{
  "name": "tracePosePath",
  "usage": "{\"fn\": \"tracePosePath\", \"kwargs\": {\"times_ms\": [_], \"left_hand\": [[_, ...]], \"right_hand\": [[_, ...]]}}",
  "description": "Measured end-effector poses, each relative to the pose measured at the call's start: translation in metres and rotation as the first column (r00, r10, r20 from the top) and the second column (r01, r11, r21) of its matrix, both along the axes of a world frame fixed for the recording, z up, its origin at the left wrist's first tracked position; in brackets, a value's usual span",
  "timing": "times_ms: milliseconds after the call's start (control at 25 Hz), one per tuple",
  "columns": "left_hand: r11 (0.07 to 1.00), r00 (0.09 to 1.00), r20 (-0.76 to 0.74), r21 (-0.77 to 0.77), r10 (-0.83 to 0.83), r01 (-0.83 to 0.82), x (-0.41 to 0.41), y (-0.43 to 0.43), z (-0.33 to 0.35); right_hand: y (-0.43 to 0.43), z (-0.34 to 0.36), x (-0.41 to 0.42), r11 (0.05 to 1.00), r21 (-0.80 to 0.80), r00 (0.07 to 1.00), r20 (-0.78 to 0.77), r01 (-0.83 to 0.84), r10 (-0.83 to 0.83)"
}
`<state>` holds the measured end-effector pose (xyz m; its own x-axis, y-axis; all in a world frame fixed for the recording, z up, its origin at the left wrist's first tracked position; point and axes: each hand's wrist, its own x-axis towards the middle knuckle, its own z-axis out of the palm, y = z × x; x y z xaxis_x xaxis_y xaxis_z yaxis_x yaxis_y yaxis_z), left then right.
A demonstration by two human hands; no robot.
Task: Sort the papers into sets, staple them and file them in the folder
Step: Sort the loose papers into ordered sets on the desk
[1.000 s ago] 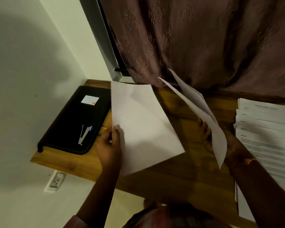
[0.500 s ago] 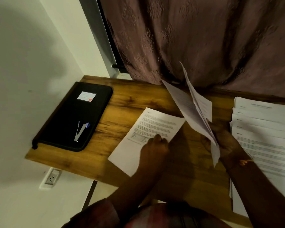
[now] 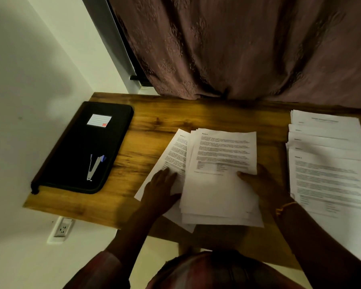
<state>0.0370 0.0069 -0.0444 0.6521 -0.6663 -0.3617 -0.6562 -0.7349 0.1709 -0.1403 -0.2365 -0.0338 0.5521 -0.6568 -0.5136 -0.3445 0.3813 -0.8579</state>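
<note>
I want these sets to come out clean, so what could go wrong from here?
The small stack lies fanned and skewed over the single sheet; stapled like this, corners may miss. Its near edge overhangs the table, so a nudge from the left hand or right hand might slide it off. The stapler lies away on the folder.
</note>
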Motion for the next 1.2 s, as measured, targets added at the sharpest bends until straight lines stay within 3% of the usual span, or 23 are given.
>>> {"fn": "tracePosePath", "kwargs": {"times_ms": [120,200,320,400,520,720,920,1200], "left_hand": [[1.0,1.0,0.013,-0.003,-0.008,0.008,-0.008,-0.003,-0.007],[0.993,1.0,0.01,-0.121,-0.01,0.011,-0.011,-0.007,-0.009],[0.926,0.972,-0.085,-0.295,0.22,-0.236,-0.011,-0.014,-0.001],[0.874,0.907,-0.13,-0.242,0.4,-0.421,-0.002,-0.017,0.005],[0.861,0.867,-0.223,-0.161,0.445,-0.483,0.006,-0.023,0.009],[0.722,0.752,-0.459,-0.287,0.474,-0.63,0.008,-0.034,0.021],[0.665,0.622,-0.682,-0.262,0.384,-0.699,0.023,-0.032,0.016],[0.68,0.585,-0.736,-0.236,0.341,-0.694,0.046,-0.021,0.004]], "right_hand": [[0.008,-0.007,0.003,0.983,-0.179,0.999,-0.032,-0.044,0.039],[0.009,-0.014,0.005,0.972,-0.23,0.998,-0.04,-0.055,0.047],[0.013,-0.023,0.011,0.934,-0.343,0.991,-0.115,-0.104,0.068],[0.021,-0.024,0.018,0.916,-0.378,0.98,-0.187,-0.137,0.069],[0.036,-0.019,0.029,0.877,-0.416,0.952,-0.276,-0.24,0.13],[0.045,-0.014,0.042,0.812,-0.505,0.927,-0.356,-0.294,0.114],[0.046,-0.011,0.046,0.797,-0.51,0.902,-0.421,-0.323,0.096],[0.057,-0.01,0.057,0.944,-0.314,0.953,-0.302,-0.104,0.005]]}}
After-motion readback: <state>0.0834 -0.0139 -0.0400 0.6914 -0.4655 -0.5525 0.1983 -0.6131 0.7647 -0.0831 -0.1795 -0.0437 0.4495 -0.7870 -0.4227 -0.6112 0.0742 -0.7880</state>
